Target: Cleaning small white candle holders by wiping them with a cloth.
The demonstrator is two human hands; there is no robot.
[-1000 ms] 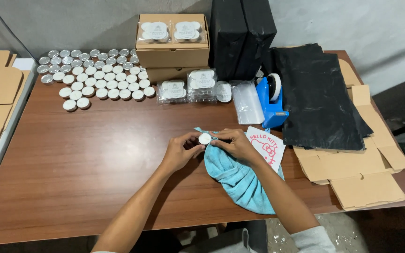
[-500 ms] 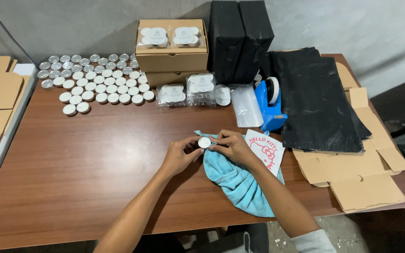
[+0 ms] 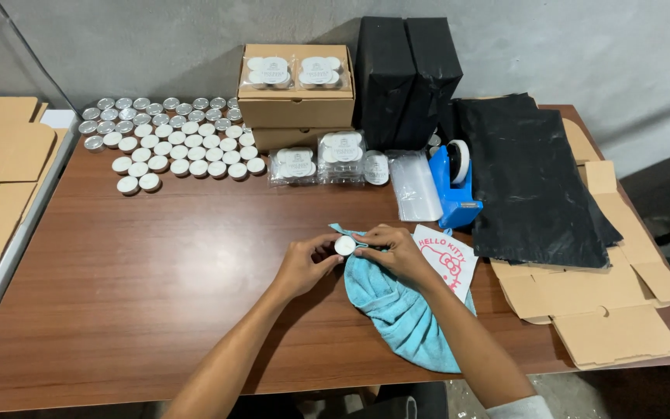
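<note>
Hands meet: left hand (image 3: 302, 264) and right hand (image 3: 395, 252) pinch small white tin (image 3: 344, 245) over blue cloth (image 3: 401, 310).

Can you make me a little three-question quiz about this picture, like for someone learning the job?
1. True or false: the small round white jar is pinched between fingers of both the left hand and the right hand.
2. What lies under the right hand? A) blue cloth B) black bags C) flat cardboard
3. Fill in: the blue tape dispenser stands right beside a stack of clear ____ bags.

Key: 1 true. 2 A. 3 plastic.
</note>
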